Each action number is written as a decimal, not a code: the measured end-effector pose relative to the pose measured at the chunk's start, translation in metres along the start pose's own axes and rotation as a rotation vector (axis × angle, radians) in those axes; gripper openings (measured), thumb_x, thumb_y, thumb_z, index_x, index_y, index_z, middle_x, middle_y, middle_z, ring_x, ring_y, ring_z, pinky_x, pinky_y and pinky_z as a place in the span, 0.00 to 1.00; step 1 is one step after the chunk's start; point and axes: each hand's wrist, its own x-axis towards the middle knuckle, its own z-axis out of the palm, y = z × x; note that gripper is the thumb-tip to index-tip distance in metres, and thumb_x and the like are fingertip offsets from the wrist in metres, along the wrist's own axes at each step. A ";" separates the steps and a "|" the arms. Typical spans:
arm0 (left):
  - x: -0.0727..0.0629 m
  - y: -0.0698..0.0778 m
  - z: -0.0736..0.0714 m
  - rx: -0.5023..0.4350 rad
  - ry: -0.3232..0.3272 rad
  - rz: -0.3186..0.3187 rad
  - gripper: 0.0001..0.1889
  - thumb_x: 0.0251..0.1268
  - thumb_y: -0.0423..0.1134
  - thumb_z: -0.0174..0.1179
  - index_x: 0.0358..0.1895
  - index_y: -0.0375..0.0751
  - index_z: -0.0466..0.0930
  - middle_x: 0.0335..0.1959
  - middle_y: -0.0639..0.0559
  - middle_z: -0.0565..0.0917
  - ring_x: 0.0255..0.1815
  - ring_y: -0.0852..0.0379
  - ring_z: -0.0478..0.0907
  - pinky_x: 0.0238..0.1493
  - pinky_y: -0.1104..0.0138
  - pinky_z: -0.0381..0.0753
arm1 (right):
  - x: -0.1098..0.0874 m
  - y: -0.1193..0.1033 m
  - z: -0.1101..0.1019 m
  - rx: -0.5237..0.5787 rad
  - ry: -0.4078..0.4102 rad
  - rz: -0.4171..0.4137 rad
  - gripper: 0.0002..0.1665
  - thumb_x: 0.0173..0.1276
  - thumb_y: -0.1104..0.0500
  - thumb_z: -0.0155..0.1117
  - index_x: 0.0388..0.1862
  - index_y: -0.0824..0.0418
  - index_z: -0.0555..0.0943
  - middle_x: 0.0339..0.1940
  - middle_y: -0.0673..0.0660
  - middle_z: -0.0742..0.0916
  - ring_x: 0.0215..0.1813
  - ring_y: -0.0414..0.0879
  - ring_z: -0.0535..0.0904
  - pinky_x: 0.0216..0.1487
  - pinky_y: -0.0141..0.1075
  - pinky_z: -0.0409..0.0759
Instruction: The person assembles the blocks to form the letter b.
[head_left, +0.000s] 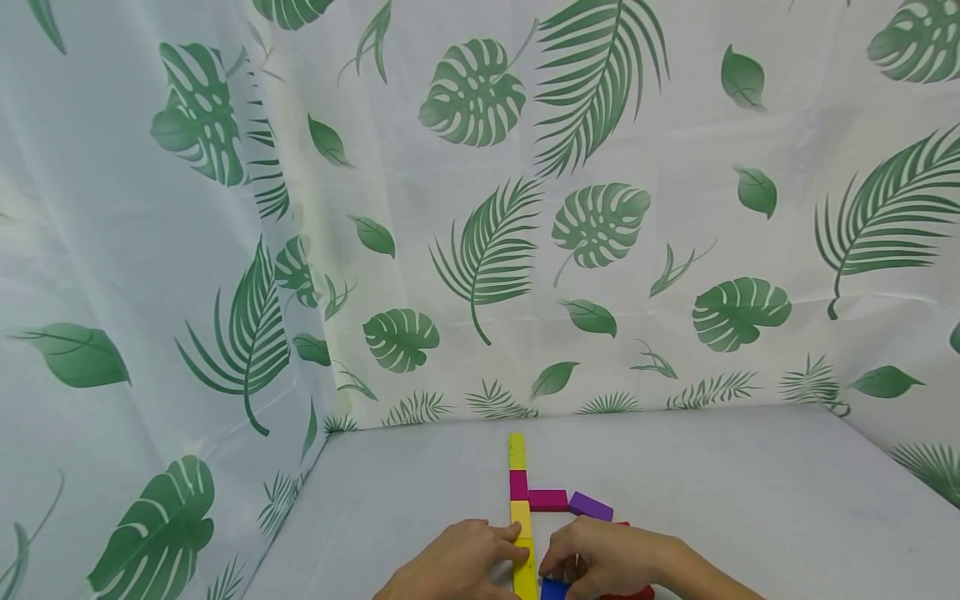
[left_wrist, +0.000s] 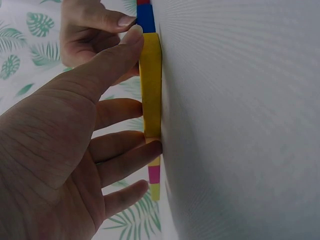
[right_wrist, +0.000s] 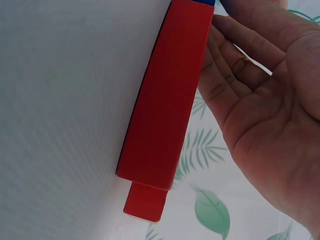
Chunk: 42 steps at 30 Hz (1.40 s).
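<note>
A row of flat blocks runs away from me, with a yellow block [head_left: 526, 577] at the near end, then a lighter yellow block [head_left: 521, 512], a magenta block [head_left: 518, 485] and another yellow block [head_left: 517, 450]. My left hand [head_left: 461, 560] lies along the row's left side, its fairly straight fingers touching the yellow blocks. Its thumb meets the near yellow block's end in the left wrist view. Just right of the row, my right hand [head_left: 611, 554] pinches a blue block [head_left: 553, 590] between thumb and fingers. A red block [right_wrist: 167, 95] adjoins the blue one in the right wrist view.
From the row, a second magenta block [head_left: 548, 500] extends rightward, followed by an angled purple block [head_left: 591, 506]. My right hand partly hides red blocks [head_left: 633, 593]. Leaf-patterned sheets [head_left: 480, 250] stand behind and beside the pale table [head_left: 712, 483].
</note>
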 end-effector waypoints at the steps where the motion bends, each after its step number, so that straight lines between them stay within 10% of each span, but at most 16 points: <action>1: 0.000 0.000 0.000 0.002 -0.002 0.001 0.29 0.55 0.69 0.71 0.61 0.71 0.85 0.69 0.69 0.79 0.51 0.67 0.81 0.60 0.64 0.83 | 0.000 0.000 0.000 -0.005 0.000 -0.005 0.19 0.70 0.59 0.73 0.59 0.53 0.87 0.42 0.41 0.89 0.39 0.29 0.82 0.46 0.25 0.84; 28: 0.001 0.000 0.000 0.012 -0.009 0.018 0.28 0.58 0.69 0.69 0.61 0.68 0.85 0.68 0.65 0.81 0.52 0.67 0.82 0.60 0.64 0.83 | 0.001 -0.003 0.000 -0.028 -0.025 -0.018 0.18 0.72 0.58 0.71 0.60 0.55 0.86 0.43 0.41 0.89 0.40 0.28 0.81 0.47 0.25 0.84; 42: 0.003 0.002 0.003 -0.023 -0.041 -0.069 0.26 0.54 0.65 0.74 0.59 0.73 0.85 0.67 0.72 0.79 0.48 0.69 0.78 0.55 0.68 0.83 | -0.039 -0.006 -0.040 -0.039 0.088 0.124 0.20 0.64 0.61 0.76 0.54 0.46 0.88 0.45 0.43 0.89 0.44 0.38 0.82 0.44 0.30 0.83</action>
